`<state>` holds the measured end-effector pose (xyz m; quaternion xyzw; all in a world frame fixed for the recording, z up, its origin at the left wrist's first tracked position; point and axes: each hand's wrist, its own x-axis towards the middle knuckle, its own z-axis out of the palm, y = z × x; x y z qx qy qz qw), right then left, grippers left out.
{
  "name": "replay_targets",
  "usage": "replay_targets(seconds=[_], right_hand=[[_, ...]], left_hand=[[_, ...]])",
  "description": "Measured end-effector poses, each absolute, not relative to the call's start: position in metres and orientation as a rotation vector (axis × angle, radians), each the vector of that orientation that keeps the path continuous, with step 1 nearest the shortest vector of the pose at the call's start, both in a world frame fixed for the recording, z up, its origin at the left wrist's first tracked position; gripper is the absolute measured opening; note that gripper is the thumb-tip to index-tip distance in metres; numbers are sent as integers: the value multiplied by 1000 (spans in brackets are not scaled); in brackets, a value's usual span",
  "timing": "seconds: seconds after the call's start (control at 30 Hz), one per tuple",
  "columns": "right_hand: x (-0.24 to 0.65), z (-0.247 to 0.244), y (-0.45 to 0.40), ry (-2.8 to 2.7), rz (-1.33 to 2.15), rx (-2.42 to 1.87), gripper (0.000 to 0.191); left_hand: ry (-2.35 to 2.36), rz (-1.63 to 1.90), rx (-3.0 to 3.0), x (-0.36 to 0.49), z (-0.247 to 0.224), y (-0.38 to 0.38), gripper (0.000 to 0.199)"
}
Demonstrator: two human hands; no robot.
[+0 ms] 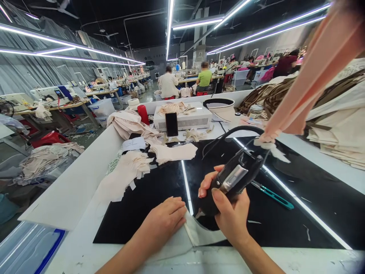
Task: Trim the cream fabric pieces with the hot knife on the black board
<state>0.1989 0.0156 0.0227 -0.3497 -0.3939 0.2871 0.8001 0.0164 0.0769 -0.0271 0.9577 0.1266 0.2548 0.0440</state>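
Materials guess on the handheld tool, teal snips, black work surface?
Handheld tool: black casing, probably glossy plastic given highlights; silvery plate, likely metal. Teal snips: handle looks like plastic, solid-coloured; silvery blades suggest metal. Black work surface: polished, maybe glass or acrylic; it mirrors the ceiling lights.

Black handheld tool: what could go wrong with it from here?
The left hand rests on the pale cloth close to the lower end of the tool, so a slip could reach its fingers.
The black cord arches near the hanging peach fabric and might snag.
The teal snips lie nearby and could get knocked.
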Motion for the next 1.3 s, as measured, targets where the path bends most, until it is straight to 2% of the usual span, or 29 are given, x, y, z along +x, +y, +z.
replay_targets(seconds=[0.2,0.47,0.9,1.3], right_hand=[[214,19,-14,-873,628,-756,33],[223,10,-32,-899,595,-771,35],[224,12,-28,-918,575,-764,34],[193,14,15,-849,621,-711,36]], left_hand=[[405,705,2839,27,-15,62,22],[405,614,2816,26,-31,54,22],[458,707,2751,17,-33,53,22],[487,684,2760,17,-38,51,23]])
